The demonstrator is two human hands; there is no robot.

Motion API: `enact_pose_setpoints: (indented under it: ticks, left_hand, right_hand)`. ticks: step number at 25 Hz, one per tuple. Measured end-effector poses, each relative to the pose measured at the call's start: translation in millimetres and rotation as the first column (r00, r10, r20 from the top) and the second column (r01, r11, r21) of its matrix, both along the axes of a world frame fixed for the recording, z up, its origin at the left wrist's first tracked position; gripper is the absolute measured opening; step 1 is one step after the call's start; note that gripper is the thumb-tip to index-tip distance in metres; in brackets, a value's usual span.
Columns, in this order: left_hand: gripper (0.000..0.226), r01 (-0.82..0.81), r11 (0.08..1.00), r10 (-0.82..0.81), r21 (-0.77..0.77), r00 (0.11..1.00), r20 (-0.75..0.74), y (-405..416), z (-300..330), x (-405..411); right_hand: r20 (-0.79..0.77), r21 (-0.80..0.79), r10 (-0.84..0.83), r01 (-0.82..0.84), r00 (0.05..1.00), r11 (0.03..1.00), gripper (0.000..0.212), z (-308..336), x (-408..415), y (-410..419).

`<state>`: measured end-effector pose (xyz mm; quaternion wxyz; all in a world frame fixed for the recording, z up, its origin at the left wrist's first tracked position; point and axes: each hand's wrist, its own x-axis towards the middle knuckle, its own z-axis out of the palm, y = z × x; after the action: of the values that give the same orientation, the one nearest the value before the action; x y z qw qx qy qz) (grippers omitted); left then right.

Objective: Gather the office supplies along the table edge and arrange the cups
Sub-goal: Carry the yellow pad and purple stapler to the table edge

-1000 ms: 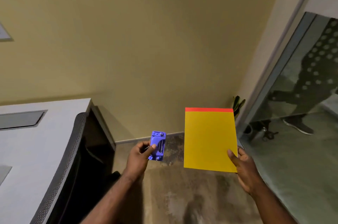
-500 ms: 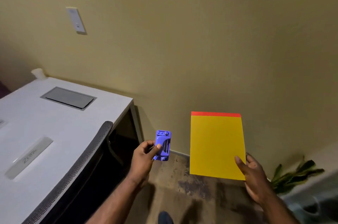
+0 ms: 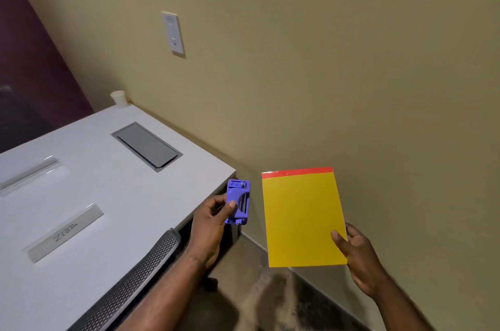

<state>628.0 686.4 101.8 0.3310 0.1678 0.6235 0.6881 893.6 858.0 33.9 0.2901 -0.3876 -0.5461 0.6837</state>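
My left hand (image 3: 209,218) grips a small blue plastic office tool (image 3: 238,202), held upright just past the right corner of the white table (image 3: 113,195). My right hand (image 3: 357,252) pinches the lower right corner of a yellow notepad (image 3: 301,218) with a red top strip, held up in front of the wall. A single white paper cup (image 3: 118,98) stands at the table's far corner against the wall.
On the table lie two clear name plates (image 3: 63,232) (image 3: 28,173) and a grey recessed cable hatch (image 3: 147,146). A black mesh chair back (image 3: 135,282) is tucked against the near table edge. A white wall switch (image 3: 173,33) is above. Brown floor lies below my hands.
My view has swung left, from a glass door and a plant toward the table. More tabletop and the cup came into sight. Both hands keep their hold.
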Motion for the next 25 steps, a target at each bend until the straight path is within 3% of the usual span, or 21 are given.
enact_pose_setpoints:
  ticks: [6,13,19,25]
  left_hand:
    - [0.009,-0.251,0.967,0.25,-0.03,0.968,-0.033,31,3,-38]
    - [0.009,-0.57,0.819,0.569,-0.055,0.821,-0.045,34,14,-51]
    - [0.008,-0.697,0.716,0.696,-0.041,0.717,-0.032,29,15,-78]
    - [0.007,-0.744,0.669,0.743,-0.006,0.668,0.019,18,10,-144]
  right_hand:
    - [0.002,-0.019,0.252,-0.252,0.968,0.968,0.035,-14,-93,85]
    - [0.012,-0.024,0.524,-0.523,0.852,0.852,0.03,-9,-199,139]
    - [0.036,-0.02,0.63,-0.63,0.776,0.776,0.026,-13,-277,146]
    - [0.07,-0.03,0.663,-0.663,0.745,0.748,0.028,-19,-371,144]
